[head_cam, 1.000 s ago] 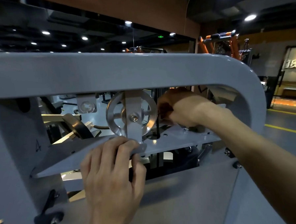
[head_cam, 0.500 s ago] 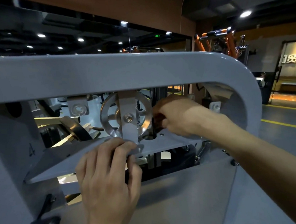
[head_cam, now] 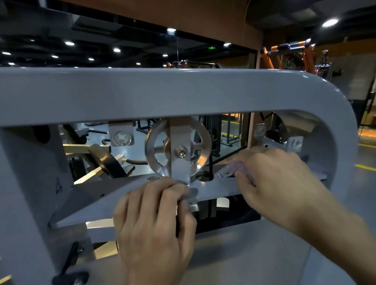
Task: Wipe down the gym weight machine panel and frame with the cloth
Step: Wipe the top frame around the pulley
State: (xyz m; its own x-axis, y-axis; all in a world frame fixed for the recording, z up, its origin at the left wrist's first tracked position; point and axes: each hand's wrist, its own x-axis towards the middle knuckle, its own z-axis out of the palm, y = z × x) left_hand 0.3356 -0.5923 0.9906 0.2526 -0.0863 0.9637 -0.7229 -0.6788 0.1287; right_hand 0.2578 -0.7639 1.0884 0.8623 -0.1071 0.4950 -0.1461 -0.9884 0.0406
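Wiping inside the top of the machine is what's going on, from the look of it. The person's right hand (head_cam: 276, 181) reaches in from about 4 o'clock, fingers curled and clamped on a small pinkish cloth (head_cam: 240, 170), which sits on the flat grey plate (head_cam: 102, 194) just right of the pulley wheel (head_cam: 177, 152). Only a bit of the cloth peeks out past the knuckles, so hard to say how it's folded.

The left hand (head_cam: 152, 218) comes up from 6 o'clock and grips the front edge of that same plate, fingers hooked over the top and thumb tucked under, right below the pulley's bracket. Probably that's just for bracing, so the person can lean in and push with the cloth without wobbling.

The big rounded frame (head_cam: 180, 92) arches over everything from 9 o'clock to 3 o'clock, and the hands work in the gap beneath it. A thin black cable (head_cam: 210, 167) drops through a hole in the plate beside the cloth, so the wipe likely has to go around it. The lower panel (head_cam: 243, 259) at 5 o'clock looks like it's waiting its turn.
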